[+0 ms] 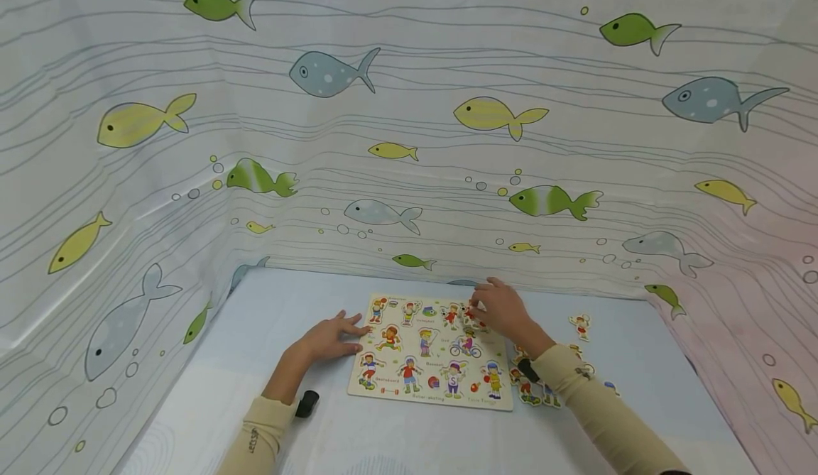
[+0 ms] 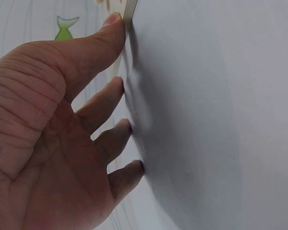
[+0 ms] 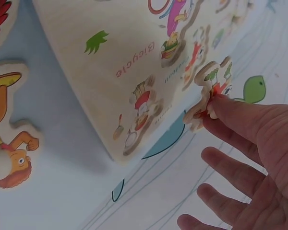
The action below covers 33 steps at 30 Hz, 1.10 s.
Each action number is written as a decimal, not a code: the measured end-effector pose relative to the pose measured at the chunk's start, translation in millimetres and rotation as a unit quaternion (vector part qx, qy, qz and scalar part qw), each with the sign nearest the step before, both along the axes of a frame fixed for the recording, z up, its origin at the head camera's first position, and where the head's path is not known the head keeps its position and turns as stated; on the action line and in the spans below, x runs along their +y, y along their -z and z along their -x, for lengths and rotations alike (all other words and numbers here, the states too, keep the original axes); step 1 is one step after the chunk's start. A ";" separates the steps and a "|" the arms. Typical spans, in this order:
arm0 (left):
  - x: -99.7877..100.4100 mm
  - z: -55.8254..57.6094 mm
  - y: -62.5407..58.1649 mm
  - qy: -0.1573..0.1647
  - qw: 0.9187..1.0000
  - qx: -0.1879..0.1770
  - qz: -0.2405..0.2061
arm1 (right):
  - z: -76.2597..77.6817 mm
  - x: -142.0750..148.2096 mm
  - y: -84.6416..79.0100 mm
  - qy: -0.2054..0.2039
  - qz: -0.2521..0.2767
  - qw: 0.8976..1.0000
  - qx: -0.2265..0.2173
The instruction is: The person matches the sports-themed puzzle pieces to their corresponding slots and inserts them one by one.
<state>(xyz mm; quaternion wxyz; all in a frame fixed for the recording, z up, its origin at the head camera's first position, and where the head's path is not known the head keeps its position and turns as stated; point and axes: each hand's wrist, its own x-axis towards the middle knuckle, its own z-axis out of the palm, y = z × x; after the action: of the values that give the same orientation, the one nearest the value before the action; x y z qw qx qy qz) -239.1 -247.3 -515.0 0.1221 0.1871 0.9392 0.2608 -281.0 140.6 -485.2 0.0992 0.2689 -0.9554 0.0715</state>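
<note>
A wooden puzzle board (image 1: 407, 347) printed with sports figures lies on the table between both hands. At its left edge is my left hand (image 1: 329, 336), fingers extended. The left wrist view shows the thumb (image 2: 110, 36) touching the board's edge and the other fingertips down near the tabletop. Over the board's far right part, my right hand (image 1: 501, 312) pinches a small wooden puzzle piece (image 3: 201, 103) between thumb and index finger. That piece is tilted, just above the board's edge, and the fingers partly cover its picture. A printed figure in a white hat (image 3: 143, 108) shows at the board's corner.
Several loose puzzle pieces (image 1: 527, 390) lie right of the board, some under the right forearm. One loose piece (image 1: 580, 326) sits apart farther back. A fish-printed sheet (image 1: 434, 170) rises behind the table and along both sides. A black wrist device (image 1: 307, 404) is beside the left sleeve.
</note>
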 end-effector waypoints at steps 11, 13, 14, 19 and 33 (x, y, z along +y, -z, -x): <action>-1.2 0.6 1.9 -0.001 1.000 -0.001 0.003 | 3.8 -16.4 3.2 0.007 -0.007 1.000 -0.004; -1.2 0.4 1.8 -0.002 1.000 -0.002 0.005 | 5.3 -18.6 4.4 0.005 -0.005 1.000 -0.004; -1.2 0.2 1.6 -0.003 1.000 -0.003 0.005 | 6.1 -19.7 5.0 0.005 -0.003 1.000 -0.005; -1.4 -0.1 2.1 0.001 1.000 0.001 0.007 | 9.1 -25.4 7.1 0.004 -0.010 1.000 -0.017; -3.1 1.7 3.9 0.005 1.000 0.002 0.003 | 12.0 -39.8 5.4 0.016 -0.011 0.998 -0.058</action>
<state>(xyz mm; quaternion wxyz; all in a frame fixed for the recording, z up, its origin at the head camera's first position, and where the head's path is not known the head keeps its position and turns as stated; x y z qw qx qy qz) -240.8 -250.3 -518.9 0.1221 0.1921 0.9393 0.2568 -292.9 100.7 -490.7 0.0413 0.2500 -0.9645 0.0747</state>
